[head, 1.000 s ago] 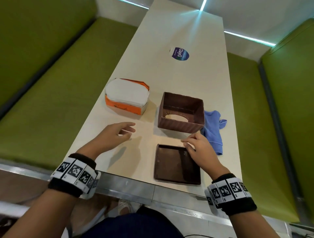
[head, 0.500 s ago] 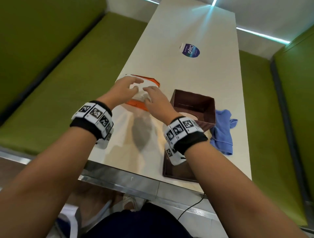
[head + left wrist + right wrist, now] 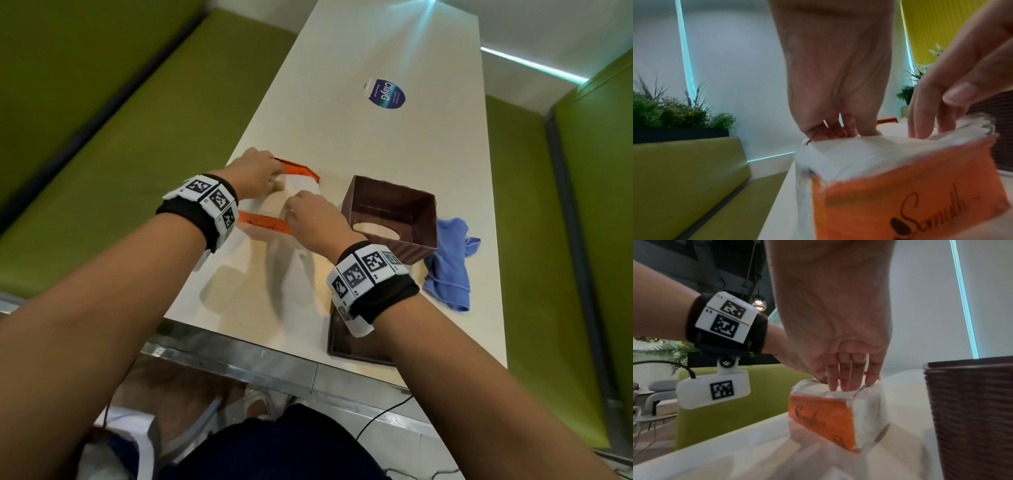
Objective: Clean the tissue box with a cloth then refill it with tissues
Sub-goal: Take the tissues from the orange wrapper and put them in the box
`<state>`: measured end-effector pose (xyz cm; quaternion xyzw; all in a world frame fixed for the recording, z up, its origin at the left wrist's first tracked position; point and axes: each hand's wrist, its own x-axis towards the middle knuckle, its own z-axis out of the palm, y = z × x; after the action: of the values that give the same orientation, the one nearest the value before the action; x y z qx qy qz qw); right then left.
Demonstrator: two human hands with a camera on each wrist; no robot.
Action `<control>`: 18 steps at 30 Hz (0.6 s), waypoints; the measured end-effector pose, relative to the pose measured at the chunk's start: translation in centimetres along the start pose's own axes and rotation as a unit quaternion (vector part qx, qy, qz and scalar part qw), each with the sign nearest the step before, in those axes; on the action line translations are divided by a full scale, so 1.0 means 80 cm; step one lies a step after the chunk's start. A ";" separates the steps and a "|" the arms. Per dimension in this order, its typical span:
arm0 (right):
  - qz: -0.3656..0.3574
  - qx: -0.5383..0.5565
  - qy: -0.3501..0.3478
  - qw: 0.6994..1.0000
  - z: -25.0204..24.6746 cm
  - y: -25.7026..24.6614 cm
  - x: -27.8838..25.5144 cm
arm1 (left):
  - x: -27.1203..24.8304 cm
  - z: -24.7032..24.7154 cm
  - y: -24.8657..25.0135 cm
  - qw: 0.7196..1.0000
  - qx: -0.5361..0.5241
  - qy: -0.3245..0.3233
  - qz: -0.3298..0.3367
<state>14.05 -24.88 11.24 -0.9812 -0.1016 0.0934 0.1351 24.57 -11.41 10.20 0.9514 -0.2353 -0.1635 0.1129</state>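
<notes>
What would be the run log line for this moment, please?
stage: refill | left hand: holds tissue pack | right hand: fingers in pack top | tissue box: empty

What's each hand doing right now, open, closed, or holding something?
Left hand: fingers curled into the far side of the orange tissue pack, gripping it.
Right hand: fingers reach down into the pack's near top; grip cannot be told.

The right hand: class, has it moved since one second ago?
Yes. The right hand left the brown lid at the table's near edge and went forward-left onto the orange tissue pack.
</notes>
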 end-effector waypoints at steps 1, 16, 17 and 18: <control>0.001 0.002 0.004 1.000 -0.001 0.000 0.001 | 0.001 -0.002 0.000 1.000 0.019 -0.021 0.002; 0.035 0.059 0.084 0.994 0.020 0.012 0.028 | -0.004 0.005 0.007 1.000 -0.001 0.008 0.006; 0.043 0.063 0.088 0.993 0.018 0.011 0.031 | -0.004 0.006 0.007 1.000 -0.009 0.013 0.006; 0.051 0.066 0.091 0.992 0.016 0.010 0.033 | -0.005 0.007 0.007 1.000 -0.020 0.019 0.007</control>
<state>16.45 -24.75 9.35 -0.9784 -0.0326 0.0173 0.2034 23.80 -11.75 9.92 0.9504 -0.2362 -0.1491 0.1371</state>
